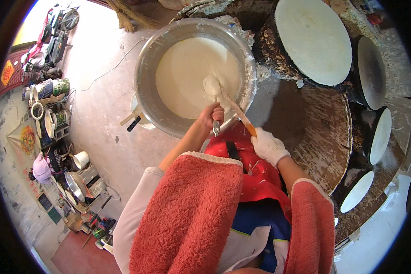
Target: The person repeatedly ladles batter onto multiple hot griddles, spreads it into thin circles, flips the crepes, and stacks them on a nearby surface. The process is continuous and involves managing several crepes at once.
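Observation:
A large steel basin [146, 68] holds thick off-white batter [182, 68]. My bare left hand [211, 116] grips the metal handle of a ladle [212, 85], whose batter-coated bowl is over the middle-right of the batter. My right hand [267, 145], in a white knit glove, grips the yellow end of a wooden stick [239, 113] that slants up across the basin's near-right rim and meets the ladle. Red fleece sleeve covers cover both forearms, and a red apron hangs below the basin.
Round black griddles [371, 71] curve along the right, several bearing white rounds [313, 39], around a brown board [319, 141]. A straw broom [128, 16] lies at top. Parked bikes [55, 36], buckets [81, 159] and clutter line the left wall. A thin cord runs over the floor.

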`<control>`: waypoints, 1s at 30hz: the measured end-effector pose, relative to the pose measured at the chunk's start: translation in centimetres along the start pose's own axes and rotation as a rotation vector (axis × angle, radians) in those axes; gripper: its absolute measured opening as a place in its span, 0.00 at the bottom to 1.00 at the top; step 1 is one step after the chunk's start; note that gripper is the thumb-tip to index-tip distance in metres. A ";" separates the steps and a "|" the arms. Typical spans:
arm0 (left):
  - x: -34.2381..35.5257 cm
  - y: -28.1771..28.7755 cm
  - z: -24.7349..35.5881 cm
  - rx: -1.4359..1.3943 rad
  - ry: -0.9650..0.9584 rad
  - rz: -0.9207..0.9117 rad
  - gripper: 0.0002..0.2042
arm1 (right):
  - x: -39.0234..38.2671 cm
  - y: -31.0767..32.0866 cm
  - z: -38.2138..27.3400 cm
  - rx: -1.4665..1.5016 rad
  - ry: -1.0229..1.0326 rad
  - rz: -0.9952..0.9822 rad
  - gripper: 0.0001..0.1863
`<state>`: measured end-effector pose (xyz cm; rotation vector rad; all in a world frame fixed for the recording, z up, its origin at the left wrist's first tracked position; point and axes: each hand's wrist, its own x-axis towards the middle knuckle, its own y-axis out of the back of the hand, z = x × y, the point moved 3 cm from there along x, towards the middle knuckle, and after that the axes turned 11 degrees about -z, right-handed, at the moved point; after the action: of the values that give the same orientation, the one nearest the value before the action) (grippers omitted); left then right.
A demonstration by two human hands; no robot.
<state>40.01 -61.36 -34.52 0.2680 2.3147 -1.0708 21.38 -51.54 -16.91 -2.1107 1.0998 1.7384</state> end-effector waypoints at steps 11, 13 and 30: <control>-15.0 -20.6 -12.2 -0.063 -0.045 -0.869 0.16 | -11.3 5.1 -2.7 0.672 0.431 -0.097 0.13; -18.0 -23.6 -14.0 0.074 -0.052 -0.988 0.17 | -12.8 6.5 -3.3 0.510 0.510 0.039 0.13; -22.8 -17.1 -16.7 0.632 -0.407 -0.346 0.14 | -12.8 1.8 12.3 0.068 0.873 0.915 0.12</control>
<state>44.93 -58.90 -1.98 -0.1180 1.6446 -1.8275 10.40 -40.43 -8.31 -2.5681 2.6076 0.8353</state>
